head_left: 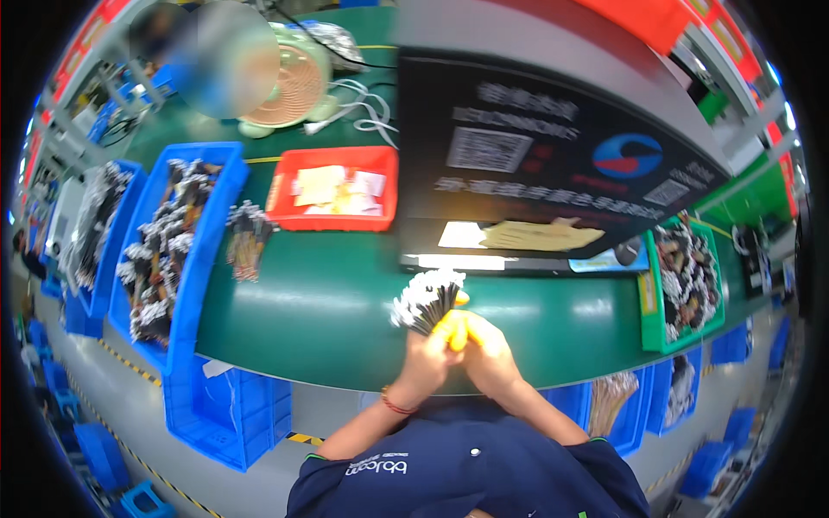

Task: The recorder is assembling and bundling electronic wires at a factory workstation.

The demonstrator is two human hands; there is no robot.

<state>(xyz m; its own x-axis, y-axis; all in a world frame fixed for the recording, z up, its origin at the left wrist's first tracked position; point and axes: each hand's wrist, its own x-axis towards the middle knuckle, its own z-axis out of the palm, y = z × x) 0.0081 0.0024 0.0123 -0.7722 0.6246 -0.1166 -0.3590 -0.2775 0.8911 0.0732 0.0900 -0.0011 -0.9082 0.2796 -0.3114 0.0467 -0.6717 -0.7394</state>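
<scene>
Close in front of me, over the near edge of the green table, I hold a bundle of black wires (428, 304) with white connectors fanned out at its upper end. My left hand (423, 361) is closed around the lower part of the bundle. Pressed against it, my right hand (489, 352) is closed too, its fingers meeting at the bundle's right side. Yellow covers show on some fingertips. The wires' lower ends are hidden by my hands.
A large black-fronted box (553, 155) stands just ahead. Left of it are a red tray (332, 226) with paper slips, a loose wire bundle (249, 243) and a long blue bin (194, 285) of wires. A green bin (654, 315) stands right, a fan (294, 86) far left.
</scene>
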